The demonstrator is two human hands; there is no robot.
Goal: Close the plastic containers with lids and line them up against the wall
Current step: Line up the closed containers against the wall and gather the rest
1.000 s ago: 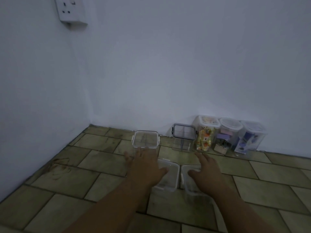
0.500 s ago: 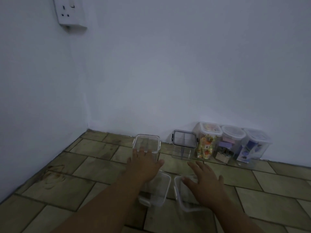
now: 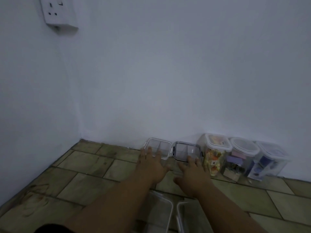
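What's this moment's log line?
left hand: open, at white-rimmed container | right hand: open, at dark-rimmed container | both lidded, by wall

Far, along wall (image 3: 185, 81): row of containers (image 3: 213, 153).
Near, before that row: two more containers (image 3: 163, 216), side by side.

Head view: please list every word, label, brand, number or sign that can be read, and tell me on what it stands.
No text can be read in this view.
Container with orange and yellow contents: dark marks on something inside, too blurred to read.
Container with blue contents: a pale patch low inside, too blurred to read.
Wall socket: no lettering shows.
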